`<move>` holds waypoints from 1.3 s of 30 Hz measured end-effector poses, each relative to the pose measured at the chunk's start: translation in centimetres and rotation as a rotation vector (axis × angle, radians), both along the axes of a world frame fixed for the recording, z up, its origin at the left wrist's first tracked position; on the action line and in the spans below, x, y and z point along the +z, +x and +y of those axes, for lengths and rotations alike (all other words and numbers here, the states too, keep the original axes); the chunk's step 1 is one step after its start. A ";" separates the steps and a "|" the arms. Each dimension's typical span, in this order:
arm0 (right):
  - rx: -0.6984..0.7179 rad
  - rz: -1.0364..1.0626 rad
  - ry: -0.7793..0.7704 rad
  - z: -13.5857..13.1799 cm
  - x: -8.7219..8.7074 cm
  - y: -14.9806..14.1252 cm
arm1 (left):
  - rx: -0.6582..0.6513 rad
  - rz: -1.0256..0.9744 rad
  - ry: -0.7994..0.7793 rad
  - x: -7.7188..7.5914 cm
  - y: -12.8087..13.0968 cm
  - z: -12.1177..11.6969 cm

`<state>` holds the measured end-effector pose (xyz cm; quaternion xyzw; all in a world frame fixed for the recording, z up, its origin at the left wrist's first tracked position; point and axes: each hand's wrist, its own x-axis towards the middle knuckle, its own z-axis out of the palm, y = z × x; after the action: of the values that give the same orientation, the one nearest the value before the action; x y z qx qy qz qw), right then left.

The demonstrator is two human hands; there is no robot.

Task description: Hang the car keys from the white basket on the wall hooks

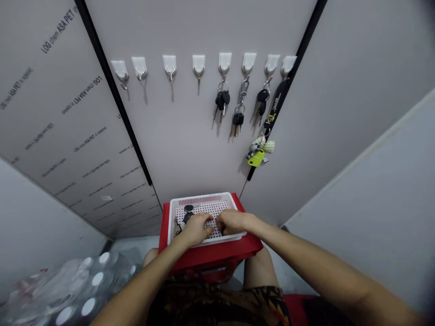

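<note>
A white plastic basket [200,199] with a perforated bottom stands on a red stool [217,249] in front of me. My left hand [196,229] is inside it, thumb and fingers apart with nothing between them. Beside that hand, at the basket's left, lie black-headed keys [188,213]. On the right side of the basket is my right hand [231,221], its fingers curled and pointing down. A small dark thing shows under those fingers, mostly hidden, so its kind cannot be made out.
On the wall ahead, white adhesive hooks [199,65] form a row. Key bunches [222,99] hang from three, and a black lanyard [277,102] with a yellow-green tag [256,157] from the rightmost. Wrapped bottles [98,278] stand at lower left.
</note>
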<state>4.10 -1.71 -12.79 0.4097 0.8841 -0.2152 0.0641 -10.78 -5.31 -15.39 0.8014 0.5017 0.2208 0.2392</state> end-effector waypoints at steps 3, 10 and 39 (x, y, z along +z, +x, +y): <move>-0.037 0.188 -0.145 0.3 -0.4 -0.1 | -0.005 -0.056 -0.034 0.0 -0.1 -0.1; -0.288 0.807 -0.330 0.8 1.2 -0.9 | 0.031 -0.573 -0.156 0.9 0.6 0.6; -0.443 1.372 0.315 7.4 22.9 -7.3 | 0.358 -0.509 0.639 21.0 -1.5 7.3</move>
<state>-3.15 5.68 10.11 0.3564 0.6425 -0.3016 -0.6076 -12.27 1.95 5.63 0.6556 0.4643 0.5931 0.0534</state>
